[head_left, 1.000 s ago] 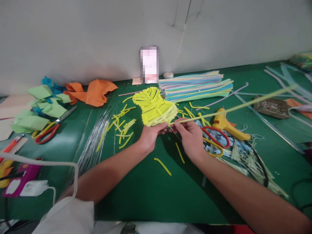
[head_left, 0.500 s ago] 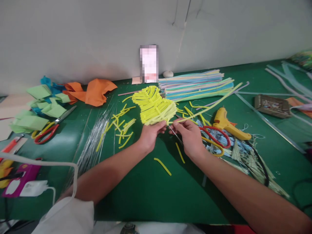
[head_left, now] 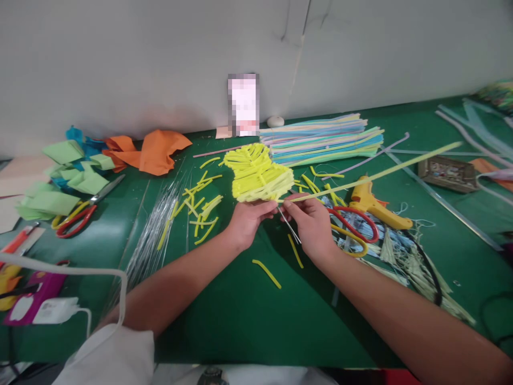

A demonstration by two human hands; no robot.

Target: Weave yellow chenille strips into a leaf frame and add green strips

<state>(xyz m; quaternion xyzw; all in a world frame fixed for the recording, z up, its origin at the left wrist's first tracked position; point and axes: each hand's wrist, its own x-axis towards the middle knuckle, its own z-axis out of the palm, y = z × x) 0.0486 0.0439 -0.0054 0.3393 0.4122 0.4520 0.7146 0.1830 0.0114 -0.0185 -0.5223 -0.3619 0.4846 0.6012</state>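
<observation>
My left hand [head_left: 249,220] is closed on the lower edge of a bright yellow woven piece [head_left: 258,170], made of pipe cleaners laid in rows. Close beside it, my right hand [head_left: 311,218] pinches a long pale yellow pipe cleaner [head_left: 372,177], whose free end stretches up to the right. Thin metal wires [head_left: 289,224] stick out below the piece between both hands. Short yellow pipe cleaner cuttings [head_left: 200,206] lie left of the piece. Exactly how the strip meets the wires is hidden by my fingertips.
A bundle of pastel pipe cleaners [head_left: 324,140] lies behind the hands. To the right are a yellow glue gun [head_left: 372,206], red-and-yellow-handled scissors [head_left: 356,224] and tassels [head_left: 409,256]. Loose wires [head_left: 156,224], another pair of scissors [head_left: 80,216] and folded green paper [head_left: 60,198] lie left.
The long pipe cleaner's free end has swung down and to the right, now over the glue gun. The woven piece has tilted slightly; both hands keep their grip.
</observation>
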